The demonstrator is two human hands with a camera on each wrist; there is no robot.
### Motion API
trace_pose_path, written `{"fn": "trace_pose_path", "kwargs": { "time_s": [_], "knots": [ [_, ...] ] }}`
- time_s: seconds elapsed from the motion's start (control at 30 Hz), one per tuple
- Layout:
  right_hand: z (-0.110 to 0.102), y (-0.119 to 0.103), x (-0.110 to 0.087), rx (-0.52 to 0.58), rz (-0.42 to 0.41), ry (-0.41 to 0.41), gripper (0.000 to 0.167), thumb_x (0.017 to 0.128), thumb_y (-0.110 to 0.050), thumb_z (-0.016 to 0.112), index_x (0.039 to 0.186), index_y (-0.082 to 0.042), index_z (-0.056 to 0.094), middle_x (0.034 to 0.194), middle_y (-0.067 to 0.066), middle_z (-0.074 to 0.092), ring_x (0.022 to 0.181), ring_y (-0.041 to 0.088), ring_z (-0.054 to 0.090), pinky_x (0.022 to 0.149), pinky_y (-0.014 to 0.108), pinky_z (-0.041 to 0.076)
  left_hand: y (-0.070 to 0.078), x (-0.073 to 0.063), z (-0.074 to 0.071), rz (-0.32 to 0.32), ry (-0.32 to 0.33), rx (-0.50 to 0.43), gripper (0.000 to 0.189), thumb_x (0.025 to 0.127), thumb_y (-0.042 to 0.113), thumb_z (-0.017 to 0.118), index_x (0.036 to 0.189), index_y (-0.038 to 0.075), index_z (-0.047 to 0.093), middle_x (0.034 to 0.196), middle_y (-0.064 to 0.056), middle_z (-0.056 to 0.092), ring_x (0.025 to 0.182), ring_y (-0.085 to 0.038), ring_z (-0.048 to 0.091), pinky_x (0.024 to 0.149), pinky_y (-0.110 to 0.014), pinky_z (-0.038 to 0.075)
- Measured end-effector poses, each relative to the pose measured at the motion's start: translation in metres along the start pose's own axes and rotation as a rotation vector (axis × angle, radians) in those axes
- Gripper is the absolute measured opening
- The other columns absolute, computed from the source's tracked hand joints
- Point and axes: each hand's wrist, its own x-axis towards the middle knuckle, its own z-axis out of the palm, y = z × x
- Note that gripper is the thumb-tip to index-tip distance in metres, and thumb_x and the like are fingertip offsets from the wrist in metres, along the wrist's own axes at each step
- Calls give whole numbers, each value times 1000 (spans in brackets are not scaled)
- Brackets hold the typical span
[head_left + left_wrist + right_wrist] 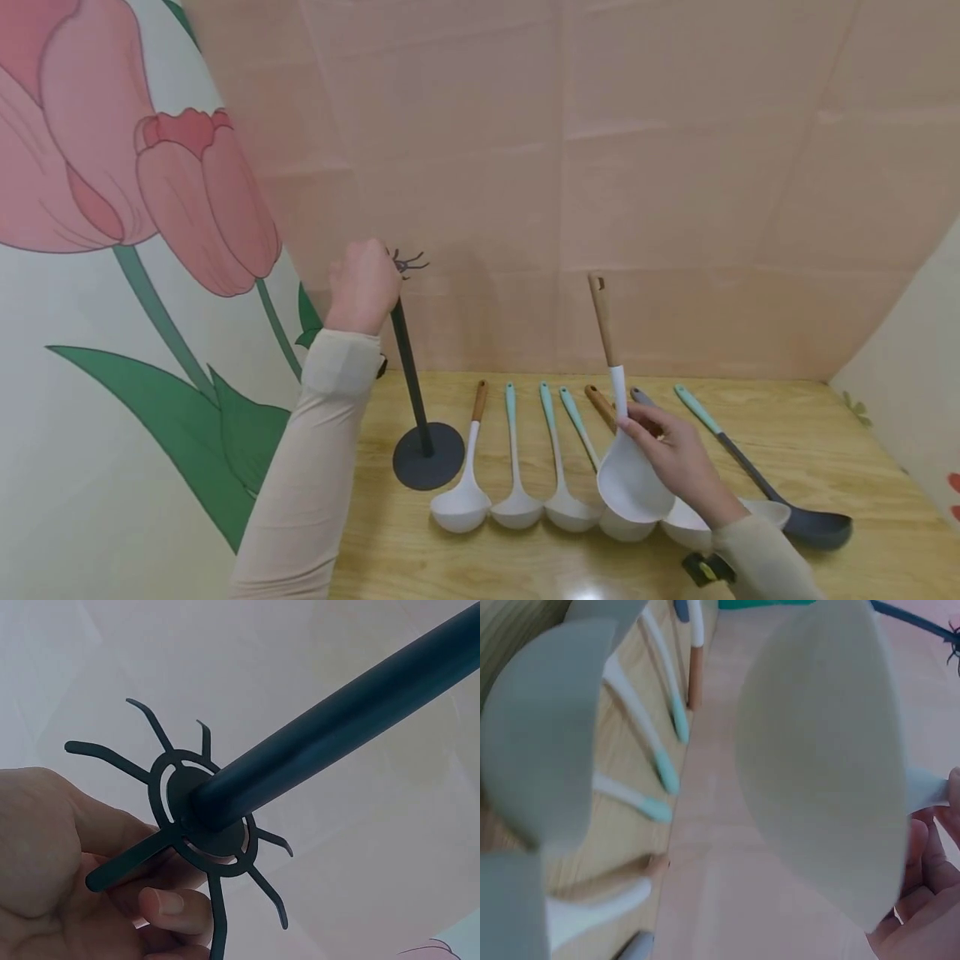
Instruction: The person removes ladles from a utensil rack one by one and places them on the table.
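Observation:
A black utensil stand (410,371) with a round base rises at the left of the table, its pole leaning a little. My left hand (365,287) holds its top, with curled fingers around the hooked ring (157,791) in the left wrist view. My right hand (681,457) pinches a white ladle (633,483) by its neck, just above the bowl. That ladle is lifted off the table, its wooden handle pointing up. In the right wrist view the ladle's bowl (817,765) fills the middle and hides part of the fingers.
Below lies a row of ladles: a white one with a brown handle (461,508), white ones with mint handles (516,510), and a dark grey one (821,529) at the right end. Some are partly hidden by the right hand. Pink sheeting (675,208) hangs behind the wooden table (840,433).

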Motion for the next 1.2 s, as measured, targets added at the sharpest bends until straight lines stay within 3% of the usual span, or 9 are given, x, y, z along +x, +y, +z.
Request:
{"fn": "trace_pose_path", "kwargs": {
  "time_s": [0.13, 0.4, 0.6, 0.77, 0.83, 0.97, 1.0, 1.13, 1.2],
  "knots": [
    [-12, 12, -4, -18, -21, 38, 16, 95, -7, 68, 109, -2, 73, 90, 10, 75, 78, -3, 64, 63, 18, 50, 0, 0, 0, 2, 8, 4, 26, 100, 7, 44, 103, 2, 70, 102, -14, 69, 81, -26, 59, 78, -47, 51],
    [-51, 29, -14, -112, 51, -1, 23, 99, -15, 63, 117, -2, 70, 99, 12, 75, 85, -11, 60, 67, 14, 49, 2, -2, -1, -2, 15, 15, 25, 100, 7, 45, 100, 1, 69, 102, -15, 69, 84, -28, 60, 88, -52, 49],
    [-80, 52, -19, -147, 15, 32, 22, 98, -10, 64, 116, 1, 69, 94, -5, 75, 85, -15, 57, 68, 6, 44, 3, -3, -1, -10, 2, 22, 23, 100, 7, 47, 101, 1, 69, 103, -15, 68, 86, -29, 59, 90, -53, 48],
    [-101, 69, -23, -207, 20, 41, 23, 98, -10, 64, 117, 2, 69, 92, -28, 64, 80, -16, 55, 63, 8, 44, 3, -3, -2, 3, 13, 16, 23, 100, 8, 46, 99, 1, 68, 101, -14, 67, 85, -28, 58, 87, -52, 49],
    [-111, 73, -25, -241, 26, 45, 23, 98, -11, 64, 117, 2, 69, 92, -30, 61, 79, -16, 54, 61, 10, 43, 3, -3, -2, 9, 17, 13, 23, 100, 8, 46, 98, 1, 68, 101, -14, 67, 85, -28, 58, 88, -52, 49],
    [-129, 83, -26, -311, 44, 38, 24, 98, -13, 64, 117, 2, 68, 91, -16, 69, 79, -19, 49, 60, 10, 41, 1, -4, -3, 20, 15, 16, 22, 99, 7, 46, 98, 0, 67, 101, -16, 67, 85, -29, 60, 87, -53, 49],
    [-133, 86, -26, -326, 58, 31, 25, 99, -14, 63, 118, 2, 68, 92, -7, 72, 80, -20, 48, 60, 11, 40, 0, -4, -3, 23, 16, 19, 22, 99, 7, 46, 98, 0, 67, 100, -16, 67, 85, -29, 60, 86, -53, 50],
    [-145, 96, -27, -371, 97, 24, 28, 99, -16, 63, 120, 2, 68, 90, -12, 68, 79, -21, 46, 59, 12, 39, -2, -4, -5, 25, 13, 23, 22, 99, 7, 46, 98, -1, 66, 101, -17, 67, 85, -30, 60, 87, -53, 50],
    [-150, 100, -29, -377, 103, 25, 28, 99, -15, 63, 120, 3, 67, 90, 0, 72, 77, -20, 47, 58, 12, 39, -3, -4, -6, 24, 10, 24, 21, 99, 8, 47, 100, -1, 66, 101, -17, 66, 85, -30, 60, 86, -53, 50]
  ]
}}
